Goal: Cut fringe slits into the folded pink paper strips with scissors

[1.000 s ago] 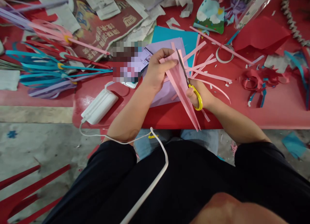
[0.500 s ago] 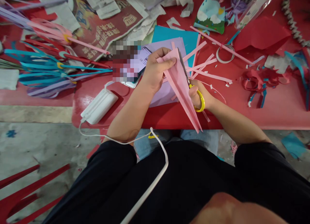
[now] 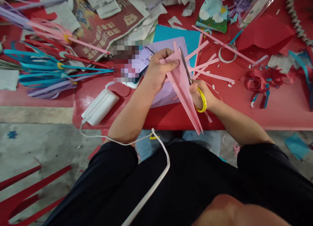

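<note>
My left hand [image 3: 158, 69] pinches the upper part of a folded pink sheet of paper [image 3: 184, 92] between thumb and fingers. The paper hangs slanting down toward the table's front edge. My right hand [image 3: 197, 92] is closed round the yellow handle of a pair of scissors [image 3: 201, 101], whose dark blades point up along the right edge of the pink paper. Under my hands lie lilac paper [image 3: 156, 99] and a turquoise sheet [image 3: 168, 34]. Several cut pink strips [image 3: 215, 75] are spread to the right of the blades.
A white power bank [image 3: 100, 107] with a cable and a phone [image 3: 144, 61] lie left of my arm. Bundles of turquoise paper strips [image 3: 36, 73], newspaper [image 3: 107, 34], a roll of tape [image 3: 227, 54] and red scraps [image 3: 259, 81] cover the red table [image 3: 281, 117].
The scissors' handles and my right thumb have drawn slightly closer together and shifted a little. My left hand and the pink paper stay nearly in place.
</note>
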`<state>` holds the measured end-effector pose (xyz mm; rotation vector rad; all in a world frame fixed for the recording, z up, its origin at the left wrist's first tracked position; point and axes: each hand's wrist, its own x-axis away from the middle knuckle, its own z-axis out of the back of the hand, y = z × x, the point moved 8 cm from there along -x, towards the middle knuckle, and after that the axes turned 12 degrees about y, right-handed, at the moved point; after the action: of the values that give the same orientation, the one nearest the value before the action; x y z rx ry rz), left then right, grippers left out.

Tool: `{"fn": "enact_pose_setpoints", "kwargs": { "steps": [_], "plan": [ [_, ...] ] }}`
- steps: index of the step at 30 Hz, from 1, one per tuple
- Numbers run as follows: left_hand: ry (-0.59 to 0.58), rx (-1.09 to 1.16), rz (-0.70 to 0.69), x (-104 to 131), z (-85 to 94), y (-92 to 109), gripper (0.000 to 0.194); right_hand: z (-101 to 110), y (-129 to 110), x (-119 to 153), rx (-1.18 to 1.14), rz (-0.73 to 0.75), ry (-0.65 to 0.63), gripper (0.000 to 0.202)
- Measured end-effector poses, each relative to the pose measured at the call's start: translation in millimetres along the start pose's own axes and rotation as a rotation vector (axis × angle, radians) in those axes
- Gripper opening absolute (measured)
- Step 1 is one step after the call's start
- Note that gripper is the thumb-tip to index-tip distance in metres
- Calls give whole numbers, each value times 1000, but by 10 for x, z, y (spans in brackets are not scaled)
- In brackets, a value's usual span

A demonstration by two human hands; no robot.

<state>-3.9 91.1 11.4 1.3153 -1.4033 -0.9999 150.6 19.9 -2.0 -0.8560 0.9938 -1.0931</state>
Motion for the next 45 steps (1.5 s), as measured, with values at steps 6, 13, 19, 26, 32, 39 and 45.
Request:
{"fn": "enact_pose_setpoints", "kwargs": {
  "steps": [6, 13, 19, 26, 32, 39, 45],
  "plan": [
    [-25, 58, 11, -2, -3, -33, 28, 39, -88, -21, 7, 42, 22, 83],
    [-13, 1, -9, -1, 36, -74, 27, 63, -35, -10, 30, -7, 54, 85],
    [40, -62, 7, -1, 38, -77, 30, 111, -66, -49, 74, -3, 91, 85],
    [13, -65, -50, -46, 41, -49, 23, 178, -133, -96, 1, -35, 142, 61],
    [9, -27, 11, 1, 0, -103, 36, 213, -90, -115, -38, -57, 179, 48],
    [-152, -109, 79, 122, -195, -333, 15, 327, 107, -186, -76, -81, 311, 58],
    [-429, -233, 202, 347, -414, -402, 17, 586, 121, -206, -41, -46, 533, 55]
  ]
}}
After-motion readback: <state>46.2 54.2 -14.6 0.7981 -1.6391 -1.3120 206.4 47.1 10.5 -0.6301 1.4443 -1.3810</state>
